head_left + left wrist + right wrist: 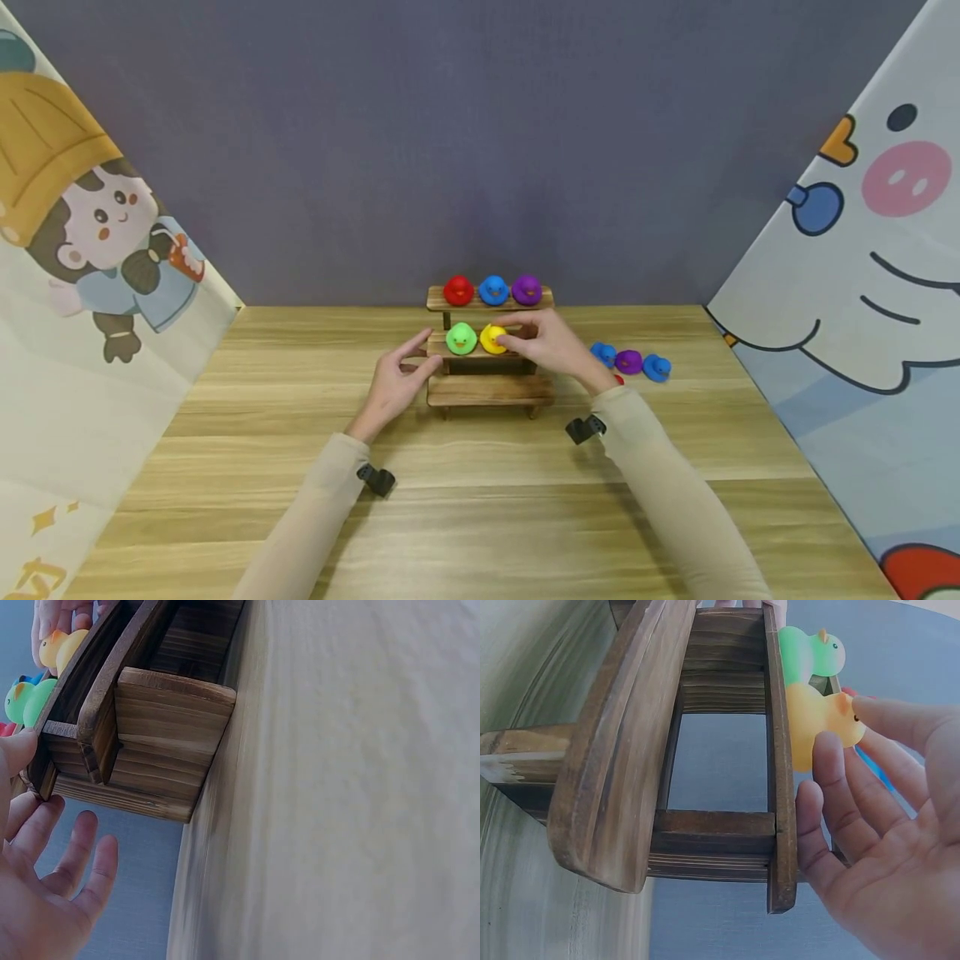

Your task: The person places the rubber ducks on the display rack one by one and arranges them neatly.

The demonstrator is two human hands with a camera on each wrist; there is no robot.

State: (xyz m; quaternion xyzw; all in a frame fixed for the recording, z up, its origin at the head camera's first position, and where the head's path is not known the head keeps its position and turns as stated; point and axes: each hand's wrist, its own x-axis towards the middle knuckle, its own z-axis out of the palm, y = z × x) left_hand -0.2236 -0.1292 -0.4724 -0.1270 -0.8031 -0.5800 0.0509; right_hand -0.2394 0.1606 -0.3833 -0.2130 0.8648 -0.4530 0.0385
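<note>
A three-tier wooden display stand [491, 390] stands near the back of the table. My right hand [553, 340] pinches a yellow rubber duck [810, 724] between thumb and fingers on the middle shelf. Close beside that duck sits a green rubber duck [461, 339], facing forward. At the left end of the same shelf, my left hand [392, 383] grips the corner with thumb in front and index finger behind; its other fingers spread out, as the left wrist view shows. Along the top shelf are a red duck [458, 291], a blue duck [493, 290] and a purple duck [527, 290].
Right of the stand, on the wooden table [480, 517], lie a blue duck [603, 354], a purple duck [628, 362] and another blue duck [657, 367]. A red piece [618, 380] peeks out by the right wrist. A grey wall [480, 150] rises behind, with cartoon panels at both sides.
</note>
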